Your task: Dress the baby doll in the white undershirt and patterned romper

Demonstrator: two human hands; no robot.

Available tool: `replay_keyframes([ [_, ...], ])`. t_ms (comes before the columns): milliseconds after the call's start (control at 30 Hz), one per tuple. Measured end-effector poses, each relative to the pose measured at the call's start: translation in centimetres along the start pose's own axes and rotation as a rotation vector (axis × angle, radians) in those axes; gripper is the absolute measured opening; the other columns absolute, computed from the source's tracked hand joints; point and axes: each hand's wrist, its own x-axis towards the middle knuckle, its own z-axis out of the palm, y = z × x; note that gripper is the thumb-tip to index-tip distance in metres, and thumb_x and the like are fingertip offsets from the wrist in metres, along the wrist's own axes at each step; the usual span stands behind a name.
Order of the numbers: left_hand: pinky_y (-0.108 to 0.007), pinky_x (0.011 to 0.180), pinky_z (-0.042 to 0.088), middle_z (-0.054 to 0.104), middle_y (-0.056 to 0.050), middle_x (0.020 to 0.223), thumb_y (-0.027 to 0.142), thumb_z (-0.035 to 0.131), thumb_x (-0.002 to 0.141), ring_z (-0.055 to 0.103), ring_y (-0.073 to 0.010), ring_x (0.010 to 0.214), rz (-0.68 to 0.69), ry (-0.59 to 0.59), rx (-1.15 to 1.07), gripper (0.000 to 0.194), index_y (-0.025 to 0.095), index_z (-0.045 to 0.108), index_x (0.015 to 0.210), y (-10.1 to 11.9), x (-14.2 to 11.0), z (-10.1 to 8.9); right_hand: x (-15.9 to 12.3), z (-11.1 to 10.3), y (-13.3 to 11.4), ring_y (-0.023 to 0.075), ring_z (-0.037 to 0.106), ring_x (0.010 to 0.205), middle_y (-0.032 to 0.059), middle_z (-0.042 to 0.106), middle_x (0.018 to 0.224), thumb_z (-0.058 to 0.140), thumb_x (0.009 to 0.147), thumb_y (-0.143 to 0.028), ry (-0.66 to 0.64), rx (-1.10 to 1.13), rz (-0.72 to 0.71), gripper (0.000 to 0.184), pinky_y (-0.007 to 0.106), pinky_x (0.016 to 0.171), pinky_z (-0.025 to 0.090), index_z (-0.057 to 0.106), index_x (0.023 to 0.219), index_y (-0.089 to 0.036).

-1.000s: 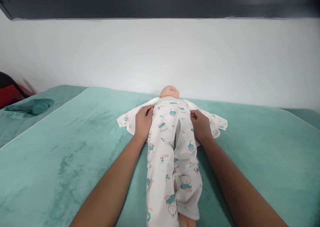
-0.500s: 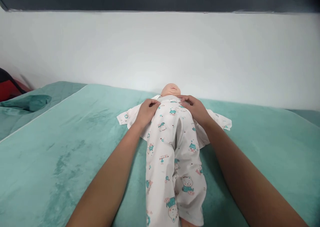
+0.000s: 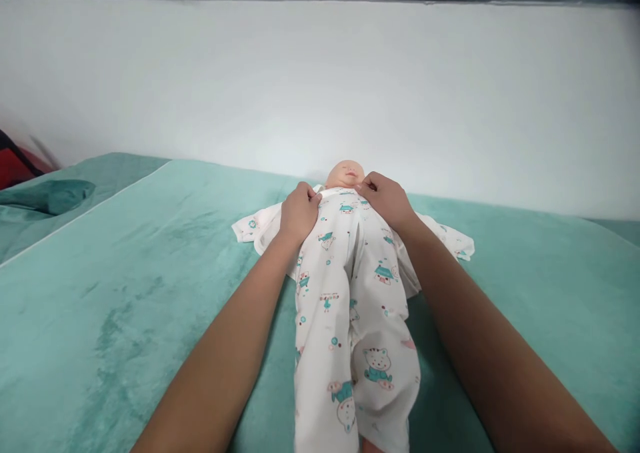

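A baby doll (image 3: 346,173) lies on its back, head toward the wall. White baby pants (image 3: 325,306) printed with bears and houses cover its legs and reach up over the belly to the chest. Beneath them a matching white top (image 3: 453,240) spreads out, its sleeves to either side. My left hand (image 3: 300,211) is closed on the upper left edge of the pants. At the upper right edge, just below the doll's chin, my right hand (image 3: 385,198) pinches the waistband. A bit of the doll's leg shows at the bottom of the view.
A green plush sheet (image 3: 150,306) covers the bed under the doll. Behind stands a white wall (image 3: 200,86) with a dark band along the top. At the far left lie a green fabric heap (image 3: 47,196) and a red and black item (image 3: 13,166).
Both hands have shifted slightly toward the doll's head and closed tighter on the pants. The waistband has been drawn up, and the gap at the crotch has narrowed. The view tilts down slightly.
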Motion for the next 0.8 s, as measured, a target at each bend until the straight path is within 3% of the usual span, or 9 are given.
replay_keyframes([
  [100, -0.034, 0.077, 0.042, 0.062, -0.003, 0.078, 0.026, 0.053, 0.087, 0.057, -0.0206, 0.078, 0.004, 0.03, 0.011, 0.012, 0.022, 0.049, 0.076, -0.6, 0.2, 0.6, 0.1, 0.3, 0.0, 0.0166, 0.049, 0.068, -0.0007, 0.059, 0.068, 0.058, 0.08, -0.038, 0.041, -0.001, 0.012, 0.021, 0.031, 0.067, 0.037, 0.054, 0.066, -0.022],
  [200, -0.034, 0.083, 0.044, 0.064, -0.005, 0.094, 0.018, 0.05, 0.086, 0.059, -0.02, 0.087, 0.046, 0.061, -0.019, 0.007, 0.022, 0.054, 0.082, -1.5, 0.0, 1.0, -1.0, 0.6, 0.6, 0.0177, 0.054, 0.07, 0.0002, 0.064, 0.072, 0.06, 0.078, -0.043, 0.086, 0.139, 0.053, 0.022, 0.031, 0.069, 0.042, 0.059, 0.072, -0.022],
  [300, -0.032, 0.089, 0.045, 0.061, -0.006, 0.105, 0.01, 0.046, 0.083, 0.059, -0.0185, 0.096, 0.128, 0.067, -0.059, 0.018, 0.022, 0.058, 0.089, -2.2, -0.6, 0.9, -3.0, 0.6, 1.8, 0.021, 0.061, 0.086, 0.0033, 0.07, 0.09, 0.057, 0.08, -0.043, 0.129, 0.262, 0.021, 0.025, 0.035, 0.081, 0.046, 0.065, 0.087, -0.021],
  [400, -0.031, 0.091, 0.045, 0.061, -0.006, 0.103, 0.007, 0.046, 0.08, 0.057, -0.0188, 0.1, 0.199, 0.063, -0.041, 0.02, 0.021, 0.059, 0.087, -2.5, -1.8, 0.3, -5.2, 0.3, 3.1, 0.0223, 0.06, 0.104, 0.0059, 0.069, 0.109, 0.051, 0.085, -0.04, 0.166, 0.271, -0.053, 0.029, 0.038, 0.095, 0.044, 0.066, 0.102, -0.022],
  [600, -0.036, 0.088, 0.046, 0.065, -0.007, 0.101, 0.013, 0.048, 0.082, 0.058, -0.0209, 0.093, 0.136, -0.015, 0.043, 0.021, 0.018, 0.061, 0.097, -2.5, -6.7, -1.6, -10.2, -0.5, 4.0, 0.0255, 0.054, 0.119, 0.0105, 0.061, 0.127, 0.048, 0.087, -0.035, 0.122, 0.187, -0.087, 0.04, 0.045, 0.103, 0.04, 0.06, 0.122, -0.021],
  [800, -0.035, 0.087, 0.047, 0.067, -0.007, 0.104, 0.02, 0.047, 0.087, 0.061, -0.0217, 0.096, 0.101, -0.048, 0.032, 0.02, 0.021, 0.062, 0.101, -1.8, -13.3, -3.9, -15.5, -1.5, 2.0, 0.0294, 0.051, 0.121, 0.0119, 0.058, 0.13, 0.051, 0.086, -0.035, 0.052, 0.112, -0.12, 0.043, 0.051, 0.103, 0.04, 0.055, 0.127, -0.023],
])
